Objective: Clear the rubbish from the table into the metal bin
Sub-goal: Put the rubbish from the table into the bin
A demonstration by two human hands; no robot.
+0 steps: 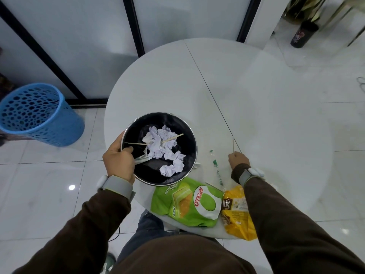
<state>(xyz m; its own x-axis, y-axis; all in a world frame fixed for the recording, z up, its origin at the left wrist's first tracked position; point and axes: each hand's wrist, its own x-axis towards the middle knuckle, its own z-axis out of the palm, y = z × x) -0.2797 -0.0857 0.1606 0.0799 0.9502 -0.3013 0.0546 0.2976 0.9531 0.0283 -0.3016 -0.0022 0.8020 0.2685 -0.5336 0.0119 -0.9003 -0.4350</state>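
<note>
**Metal bin held at the bench's left edge, stick pinched in the right grip**

The metal bin point(194, 135) sits at the left edge of the bench point(246, 91), part of it past the rim; whether its base rests on the top cannot be told. It is round, with a bright steel lip and a black inside. In it lie crumpled white paper balls point(167, 153) and two pale wooden sticks point(172, 138). The left grip point(118, 161) clasps the bin's near rim, thumb hooked inside.

The right grip point(238, 161) is closed on the near end of a thin stick point(233, 144), which points away along the bench's dark seam. Between the two lies a clear plastic sleeve point(216, 169) with green print. Nearer the person, a glossy green Apollo cake packet point(187, 204) and a crinkled yellow snack packet point(237, 216) lie side by side, touching, at the bench's near edge.

The bench is round, white and smooth. The floor point(49, 184) is shiny white tile. A blue plastic basket point(39, 115) with round holes stands to the left, before frosted panels point(88, 36) in black frames.
</note>
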